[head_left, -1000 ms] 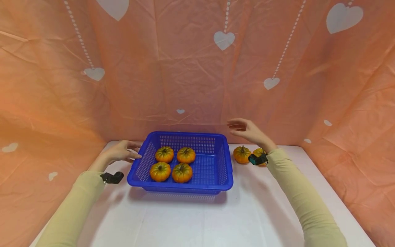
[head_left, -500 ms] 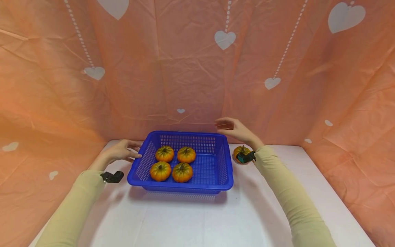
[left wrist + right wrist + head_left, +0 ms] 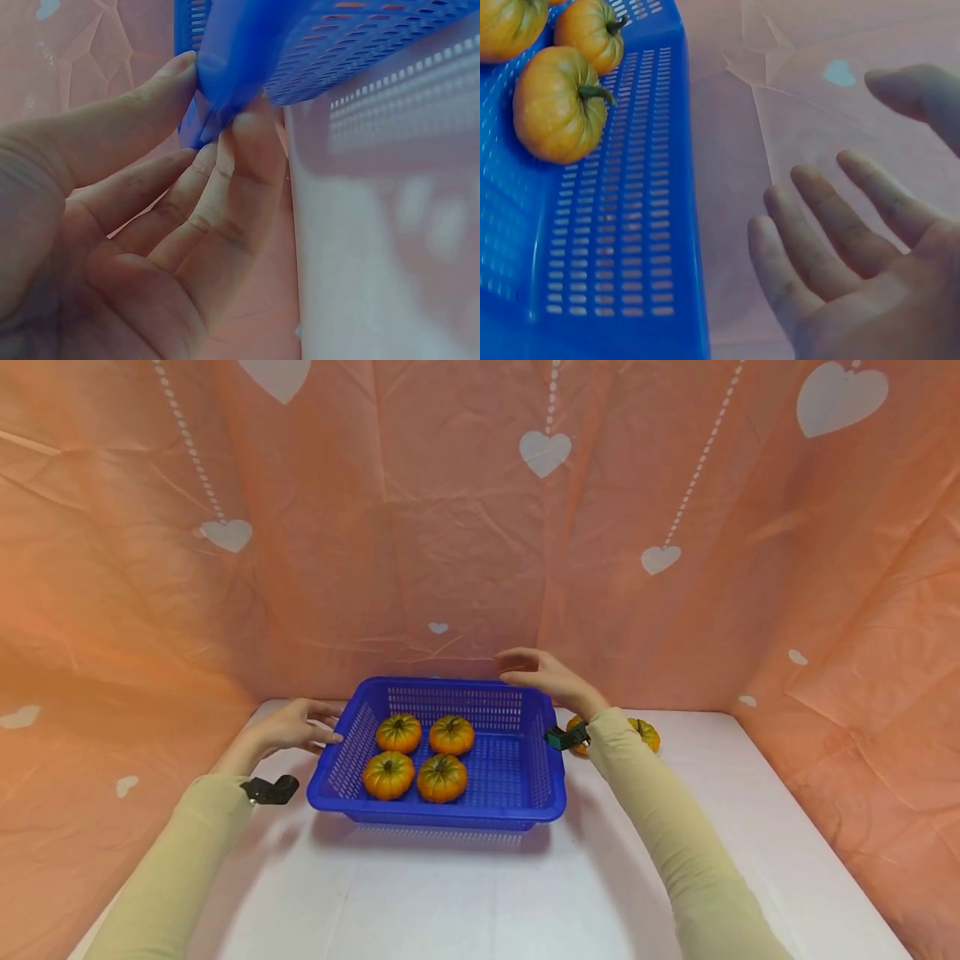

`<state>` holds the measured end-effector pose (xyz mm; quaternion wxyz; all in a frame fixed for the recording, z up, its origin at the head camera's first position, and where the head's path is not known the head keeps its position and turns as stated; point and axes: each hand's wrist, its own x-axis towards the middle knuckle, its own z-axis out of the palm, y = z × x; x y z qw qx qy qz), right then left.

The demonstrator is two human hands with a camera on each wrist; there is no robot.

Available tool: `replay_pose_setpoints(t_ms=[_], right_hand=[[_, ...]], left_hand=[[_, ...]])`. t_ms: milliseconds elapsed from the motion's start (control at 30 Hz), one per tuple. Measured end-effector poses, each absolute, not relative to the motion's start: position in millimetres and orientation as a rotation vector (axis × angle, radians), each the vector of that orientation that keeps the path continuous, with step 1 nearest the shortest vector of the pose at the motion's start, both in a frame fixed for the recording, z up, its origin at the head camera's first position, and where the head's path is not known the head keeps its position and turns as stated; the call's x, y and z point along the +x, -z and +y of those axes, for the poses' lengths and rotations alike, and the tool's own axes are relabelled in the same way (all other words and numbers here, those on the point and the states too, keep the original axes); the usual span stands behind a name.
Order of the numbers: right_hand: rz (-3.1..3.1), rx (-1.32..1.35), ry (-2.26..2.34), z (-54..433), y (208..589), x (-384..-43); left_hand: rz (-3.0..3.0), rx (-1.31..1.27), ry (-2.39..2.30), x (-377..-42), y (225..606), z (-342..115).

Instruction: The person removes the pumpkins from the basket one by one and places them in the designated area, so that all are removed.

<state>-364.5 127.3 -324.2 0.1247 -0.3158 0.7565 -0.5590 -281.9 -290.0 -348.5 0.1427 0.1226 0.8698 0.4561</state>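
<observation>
A blue plastic basket [image 3: 437,812] with slotted walls stands in the middle of the head view. Several orange-yellow pumpkins [image 3: 442,778] sit together in its left half. At the basket's left side, my left hand [image 3: 291,727] pinches the rim, thumb on one face and fingers on the other, as the left wrist view shows. My right hand [image 3: 551,678] hovers by the far right corner, fingers extended and spread. In the right wrist view a gap separates those fingers [image 3: 840,225] from the basket wall, and nothing is in them.
Right of the basket, two more pumpkins lie on the white table [image 3: 450,893]; my right forearm partly covers them, one showing as a pumpkin [image 3: 647,735] beyond the sleeve. An orange cloth [image 3: 465,552] with white hearts encloses the back and sides.
My right hand has travelled left, from above the loose pumpkins to the basket's far right corner. The left hand, the basket and the pumpkins have stayed in place.
</observation>
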Motion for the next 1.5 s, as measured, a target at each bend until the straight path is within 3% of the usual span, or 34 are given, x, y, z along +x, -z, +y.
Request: replay_pose_setpoints(t_ms=[567, 1500], right_hand=[[2.08, -0.59, 1.559, 94.9, 340.0, -372.3], [2.144, -0.32, 1.368, 60.2, 360.6, -369.4]], left_hand=[[2.492, 0.311, -1.334, -281.1, 348.1, -290.2], [2.502, 0.361, -1.325, -282.0, 348.8, -290.4]])
